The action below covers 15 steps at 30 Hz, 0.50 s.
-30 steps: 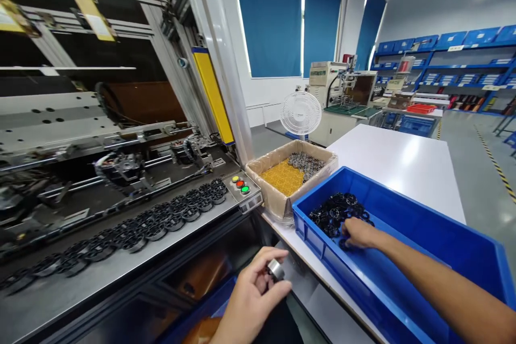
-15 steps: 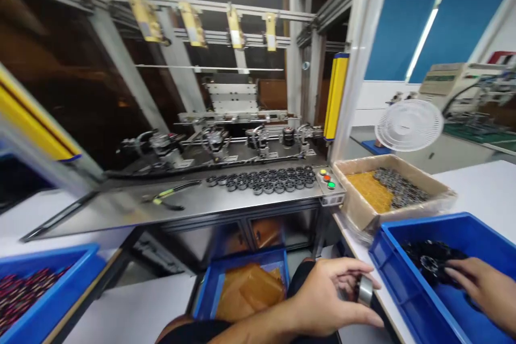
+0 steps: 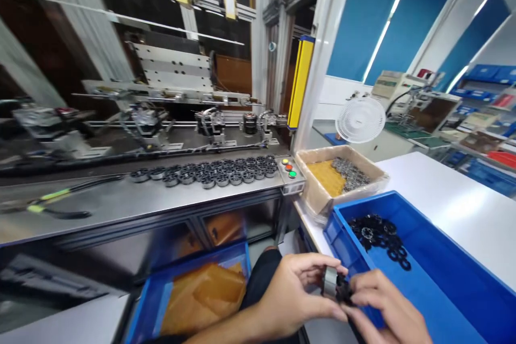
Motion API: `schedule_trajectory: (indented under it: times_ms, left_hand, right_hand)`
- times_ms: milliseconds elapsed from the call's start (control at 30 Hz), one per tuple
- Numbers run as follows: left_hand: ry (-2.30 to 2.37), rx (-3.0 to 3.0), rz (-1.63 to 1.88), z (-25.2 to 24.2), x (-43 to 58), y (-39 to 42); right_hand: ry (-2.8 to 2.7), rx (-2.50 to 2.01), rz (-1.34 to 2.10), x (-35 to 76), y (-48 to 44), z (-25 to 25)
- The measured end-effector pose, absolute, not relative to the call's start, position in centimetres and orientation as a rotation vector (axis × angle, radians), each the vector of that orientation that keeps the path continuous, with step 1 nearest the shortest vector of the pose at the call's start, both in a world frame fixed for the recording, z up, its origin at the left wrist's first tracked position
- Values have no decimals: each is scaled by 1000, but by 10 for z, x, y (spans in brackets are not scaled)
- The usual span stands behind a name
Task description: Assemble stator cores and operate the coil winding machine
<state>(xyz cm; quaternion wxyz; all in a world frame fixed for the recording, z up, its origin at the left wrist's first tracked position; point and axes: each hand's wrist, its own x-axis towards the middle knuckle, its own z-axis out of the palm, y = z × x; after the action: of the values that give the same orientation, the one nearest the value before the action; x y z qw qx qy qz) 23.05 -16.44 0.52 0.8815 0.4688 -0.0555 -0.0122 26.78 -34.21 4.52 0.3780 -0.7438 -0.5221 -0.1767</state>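
Observation:
My left hand [image 3: 296,293] is closed around a short silver metal ring [image 3: 329,281], thumb below and fingers above. Against the ring's open side, my right hand [image 3: 389,301] pinches a small black toothed part [image 3: 344,289], partly hidden by the fingers. I cannot tell whether the part sits inside the ring or only touches it. Both hands are in front of a blue bin [image 3: 365,205], where several black ring-shaped parts [image 3: 373,232] lie in a loose pile.
A plastic-lined carton [image 3: 318,209] of metal rings stands behind the bin. Left of it are a button box [image 3: 291,174], rows of dark rings [image 3: 217,169] and pliers [image 3: 60,199] on the machine ledge. A lower blue bin [image 3: 139,306] holds brown paper. A white fan [image 3: 360,120] stands beyond.
My right hand has come out of the blue bin with a black part and met the ring in my left hand. The view has swung to the right.

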Motion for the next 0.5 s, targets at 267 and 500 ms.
schedule_trajectory:
  times_ms: [267, 500]
  left_hand:
    - [-236, 1041, 47, 15, 227, -170]
    - [-287, 1190, 147, 17, 224, -161]
  right_hand:
    - [-1444, -1841, -591, 265, -341, 49]
    - [-1465, -1936, -544, 271, -350, 55]
